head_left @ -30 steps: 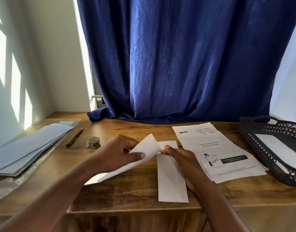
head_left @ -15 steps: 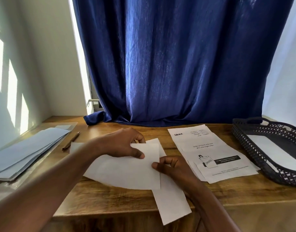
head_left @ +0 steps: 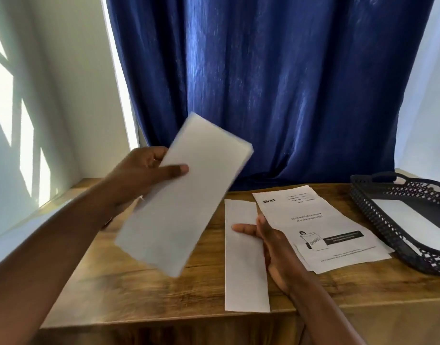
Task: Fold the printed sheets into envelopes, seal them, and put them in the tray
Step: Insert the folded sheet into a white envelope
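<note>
My left hand (head_left: 142, 175) grips a folded white sheet (head_left: 181, 195) by its upper left side and holds it tilted in the air above the wooden table (head_left: 139, 295). A long white envelope (head_left: 244, 277) lies flat near the table's front edge. My right hand (head_left: 268, 242) rests on the envelope's right side with its fingers straight. A stack of printed sheets (head_left: 321, 227) lies right of that hand. The dark mesh tray (head_left: 398, 225) stands at the far right with a white envelope (head_left: 413, 217) inside.
A blue curtain (head_left: 276, 83) hangs behind the table. A white wall with sunlight patches runs along the left. The table's front edge is close below the envelope.
My left hand has lifted the folded sheet off the table and up to the left. The right hand stayed on the envelope and now lies flat. The camera has tilted.
</note>
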The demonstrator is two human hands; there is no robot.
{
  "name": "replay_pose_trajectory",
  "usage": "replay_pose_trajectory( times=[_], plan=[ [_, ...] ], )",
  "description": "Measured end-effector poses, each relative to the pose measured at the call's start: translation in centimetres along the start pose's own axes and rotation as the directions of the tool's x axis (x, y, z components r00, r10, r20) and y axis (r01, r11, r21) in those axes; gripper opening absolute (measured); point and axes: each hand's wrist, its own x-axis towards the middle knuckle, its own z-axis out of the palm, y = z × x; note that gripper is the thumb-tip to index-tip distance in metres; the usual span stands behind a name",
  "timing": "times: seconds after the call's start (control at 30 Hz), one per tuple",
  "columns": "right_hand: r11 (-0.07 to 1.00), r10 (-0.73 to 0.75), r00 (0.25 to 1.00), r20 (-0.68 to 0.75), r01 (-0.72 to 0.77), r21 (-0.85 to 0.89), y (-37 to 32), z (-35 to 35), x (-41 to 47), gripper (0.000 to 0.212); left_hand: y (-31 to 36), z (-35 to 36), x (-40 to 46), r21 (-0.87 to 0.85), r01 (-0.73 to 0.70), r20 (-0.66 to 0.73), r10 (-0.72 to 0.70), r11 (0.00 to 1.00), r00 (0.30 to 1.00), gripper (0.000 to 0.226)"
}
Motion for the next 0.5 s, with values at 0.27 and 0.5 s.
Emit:
replay_pose_trajectory(
  times=[0.27, 0.5],
  plan=[
    [0.999, -0.03, 0.992, 0.124, 0.032, -0.008, -0.3, 0.5, -0.8, 0.054, -5.0, 5.5, -6.2, -0.795, 0.021, -0.232, -0.335, 0.607, 0.913, 0.052],
    [0.996, 0.079, 0.997, 0.019, -0.08, 0.033, -0.5, 0.3, -0.8, 0.045, -7.0, 6.5, -13.6, -0.677, 0.446, 0.129, -0.503, 0.585, 0.855, 0.055]
  ],
)
